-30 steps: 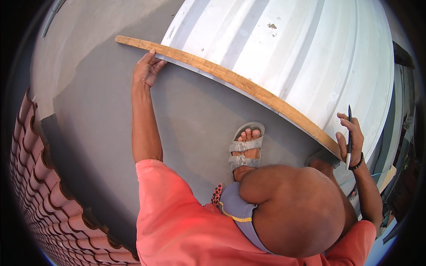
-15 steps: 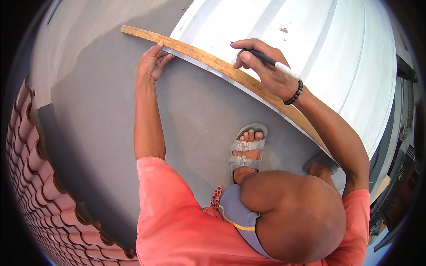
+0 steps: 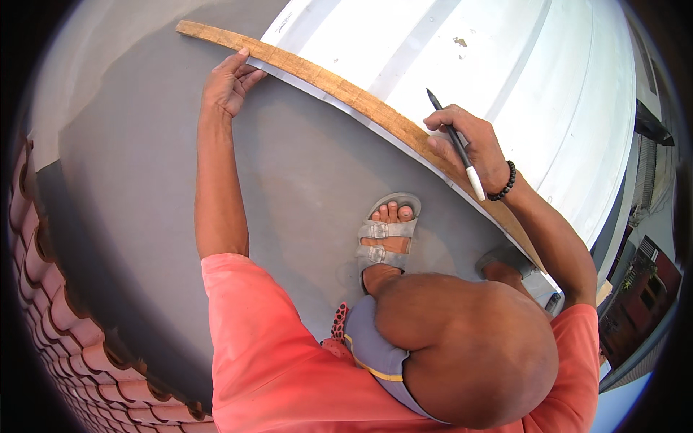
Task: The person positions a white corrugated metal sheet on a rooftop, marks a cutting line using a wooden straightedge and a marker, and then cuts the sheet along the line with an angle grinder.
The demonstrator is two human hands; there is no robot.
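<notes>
Head view: The wooden strip (image 3: 325,78) runs diagonally from the upper left toward the lower right of the frame, along the near edge of the white ribbed sheet (image 3: 498,43). The left hand (image 3: 224,88), upper left, pinches the strip and sheet edge, thumb above, other fingers at the underside; its grip is unchanged. The right hand (image 3: 482,144), right of centre, has shifted from the strip's lower-right end to its middle stretch. Its fingers pinch a pen (image 3: 458,149), dark point angled up-left over the sheet. Judgement: one hand steadies the strip; the pen is within reach of it.
</notes>
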